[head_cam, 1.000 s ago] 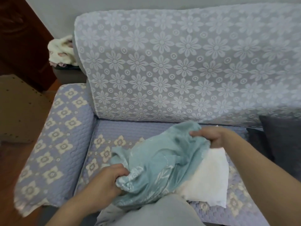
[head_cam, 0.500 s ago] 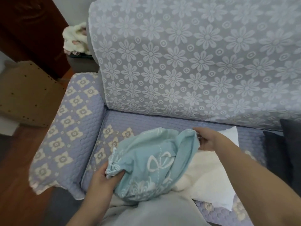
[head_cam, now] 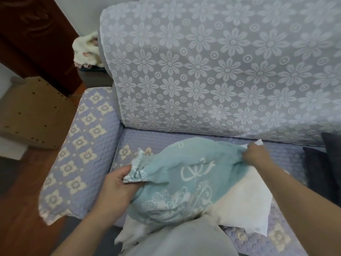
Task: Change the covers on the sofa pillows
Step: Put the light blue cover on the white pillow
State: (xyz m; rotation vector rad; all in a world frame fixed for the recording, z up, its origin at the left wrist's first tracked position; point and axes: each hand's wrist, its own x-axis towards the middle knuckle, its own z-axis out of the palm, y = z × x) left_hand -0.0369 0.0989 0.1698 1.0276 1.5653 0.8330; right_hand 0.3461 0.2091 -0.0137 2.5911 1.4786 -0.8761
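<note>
The left hand (head_cam: 118, 189) grips the bunched, frilled end of a teal pillow cover (head_cam: 180, 182), fingers curled round the gathered cloth. The right hand (head_cam: 255, 154) pinches the cover's opposite edge, beside the far white corner of the pillow, though that hand is blurred and its fingers are hard to read. Between the two hands the cover is stretched so that its long axis runs from lower left to upper right, the gathered end pointing toward the sofa's armrest (head_cam: 81, 145) and the other end toward the backrest. White embroidered motifs show on its upper face.

The cover sits partly over a white pillow (head_cam: 245, 206), whose bare half juts out to the right of the cover and lies on the sofa seat (head_cam: 287, 156). A grey-clad knee (head_cam: 184, 239) lies just in front of the pillow. Behind the pillow rises the backrest under a floral lace throw (head_cam: 221, 67). Dark cushions (head_cam: 324, 163) rest on the seat to the pillow's right. Left of the armrest stands a cardboard box (head_cam: 36, 111) on the wooden floor.
</note>
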